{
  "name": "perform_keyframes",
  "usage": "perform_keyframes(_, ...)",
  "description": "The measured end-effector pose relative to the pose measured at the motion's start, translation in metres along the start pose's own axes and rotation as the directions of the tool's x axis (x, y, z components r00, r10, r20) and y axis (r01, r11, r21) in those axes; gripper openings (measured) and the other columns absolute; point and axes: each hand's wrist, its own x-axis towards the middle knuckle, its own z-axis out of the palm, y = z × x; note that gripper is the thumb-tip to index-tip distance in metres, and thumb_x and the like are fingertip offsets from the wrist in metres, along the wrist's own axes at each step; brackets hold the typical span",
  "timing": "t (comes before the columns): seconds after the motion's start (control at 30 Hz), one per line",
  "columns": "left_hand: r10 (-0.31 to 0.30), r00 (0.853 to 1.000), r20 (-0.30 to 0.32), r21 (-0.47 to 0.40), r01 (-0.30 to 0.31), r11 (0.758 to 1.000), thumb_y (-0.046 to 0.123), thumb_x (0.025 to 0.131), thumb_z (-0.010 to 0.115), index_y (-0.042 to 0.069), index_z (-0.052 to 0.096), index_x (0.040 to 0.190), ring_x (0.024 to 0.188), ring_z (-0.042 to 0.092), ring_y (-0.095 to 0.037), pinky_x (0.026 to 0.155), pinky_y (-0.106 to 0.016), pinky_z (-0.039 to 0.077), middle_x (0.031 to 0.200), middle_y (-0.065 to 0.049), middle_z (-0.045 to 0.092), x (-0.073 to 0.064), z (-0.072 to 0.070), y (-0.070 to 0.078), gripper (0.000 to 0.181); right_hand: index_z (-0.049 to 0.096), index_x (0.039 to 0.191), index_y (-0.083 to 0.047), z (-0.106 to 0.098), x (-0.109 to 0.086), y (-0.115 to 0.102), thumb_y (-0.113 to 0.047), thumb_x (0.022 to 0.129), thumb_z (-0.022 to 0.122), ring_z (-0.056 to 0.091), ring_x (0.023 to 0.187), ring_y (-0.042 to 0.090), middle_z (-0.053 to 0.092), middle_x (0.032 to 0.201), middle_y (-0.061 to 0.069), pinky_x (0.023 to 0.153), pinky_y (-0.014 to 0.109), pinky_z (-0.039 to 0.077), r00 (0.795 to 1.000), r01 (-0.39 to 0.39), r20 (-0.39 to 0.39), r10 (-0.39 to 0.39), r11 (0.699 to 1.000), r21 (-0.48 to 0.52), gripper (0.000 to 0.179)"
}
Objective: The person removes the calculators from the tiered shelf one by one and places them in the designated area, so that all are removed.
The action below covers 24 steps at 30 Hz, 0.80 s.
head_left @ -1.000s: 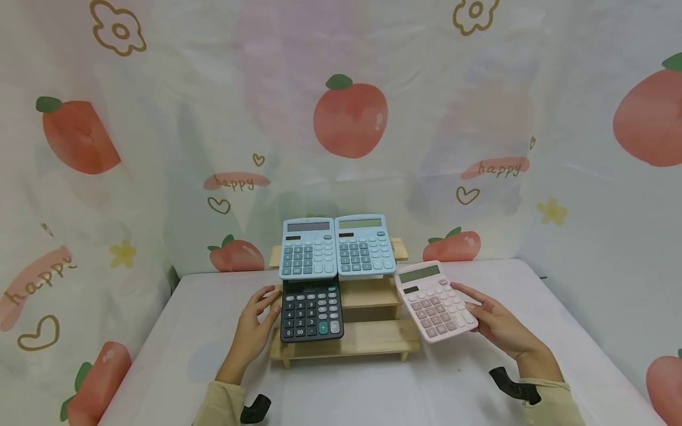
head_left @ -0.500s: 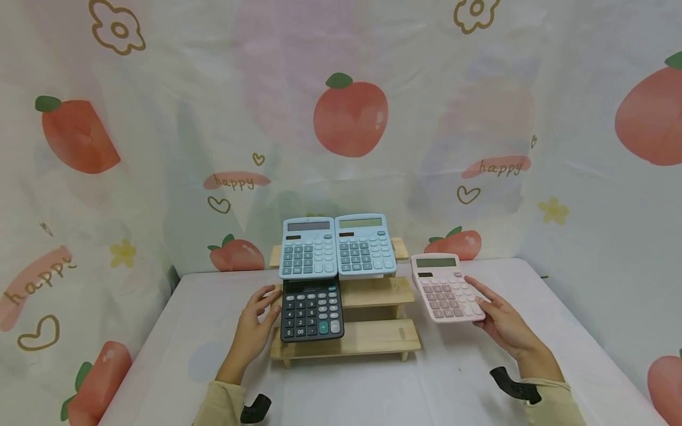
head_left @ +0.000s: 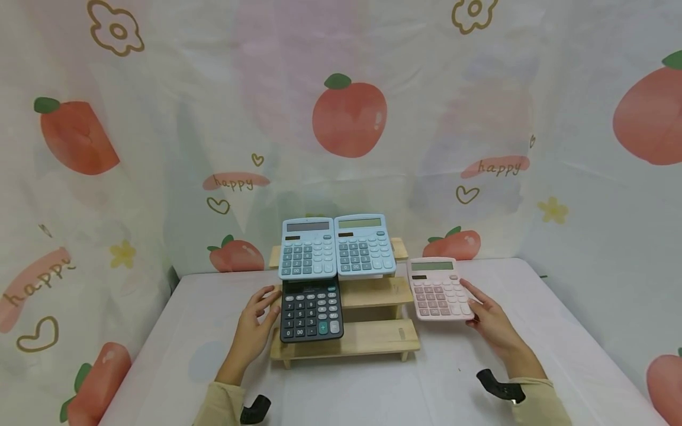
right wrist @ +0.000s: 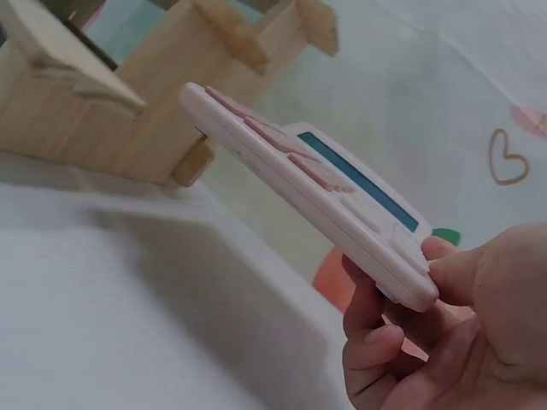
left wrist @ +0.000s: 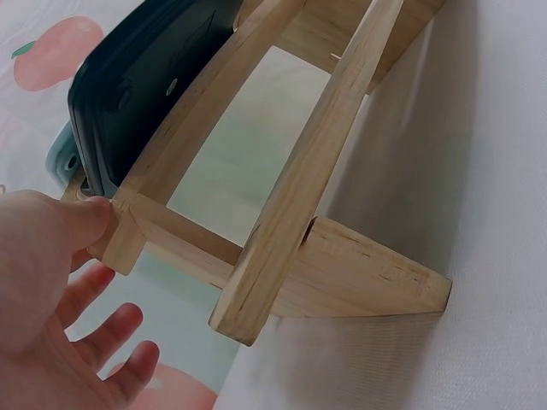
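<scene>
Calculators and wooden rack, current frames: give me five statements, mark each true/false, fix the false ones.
1. The right hand grips the pink calculator by its edge. True.
2. Two blue calculators stand side by side on the wooden rack. True.
3. The pink calculator rests on the rack's bottom tier. False: it is held off the rack, to the rack's right.
4. The black calculator is set higher than the blue pair. False: it sits lower.
5. The left hand holds a blue calculator. False: it touches the end of a rack shelf, beside the black calculator.
</scene>
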Motion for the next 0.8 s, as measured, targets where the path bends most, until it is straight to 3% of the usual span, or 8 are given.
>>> perform_keyframes(0.33,-0.006,1.0,0.006,0.004,0.006,1.0,0.015,0.103,0.058,0.004,0.061,0.139,0.14,0.046,-0.041,0.103,-0.063,0.045,0.154,-0.016,0.048,-0.001,0.0,0.001,0.038,0.019,0.163,-0.024,0.019,0.015,0.009,-0.02,0.112,0.026,0.048,0.081,0.003,0.033,0.148,0.01,0.068,0.021,0.045,0.997,-0.053,-0.062,0.05,0.997,-0.047,0.052)
perform_keyframes(0.5,-0.01,1.0,0.005,0.006,0.009,1.0,0.016,0.103,0.058,0.005,0.061,0.139,0.141,0.046,-0.04,0.103,-0.062,0.045,0.154,-0.014,0.048,-0.001,-0.001,0.002,0.038,0.023,0.162,-0.02,0.021,0.017,0.012,-0.018,0.112,0.029,0.049,0.077,0.001,0.042,0.139,0.008,0.066,0.021,0.046,0.994,-0.059,-0.096,0.052,0.996,-0.065,0.051)
perform_keyframes(0.7,-0.004,1.0,-0.002,0.011,0.004,1.0,0.018,0.104,0.058,0.005,0.061,0.139,0.14,0.047,-0.041,0.102,-0.063,0.045,0.154,-0.015,0.048,-0.001,0.0,0.002,0.038,0.025,0.162,-0.016,0.018,0.016,0.013,-0.02,0.112,0.031,0.049,0.074,0.001,0.049,0.121,-0.008,0.065,0.02,0.046,0.99,-0.088,-0.119,0.077,0.992,-0.088,0.051)
perform_keyframes(0.8,-0.011,1.0,-0.003,0.004,0.011,1.0,0.018,0.103,0.058,0.005,0.061,0.139,0.14,0.047,-0.041,0.102,-0.063,0.045,0.154,-0.015,0.048,-0.001,0.0,0.002,0.038,0.024,0.162,-0.014,0.018,0.016,0.013,-0.02,0.112,0.03,0.049,0.075,0.002,0.05,0.127,-0.002,0.065,0.021,0.045,0.99,-0.096,-0.11,0.087,0.992,-0.081,0.051)
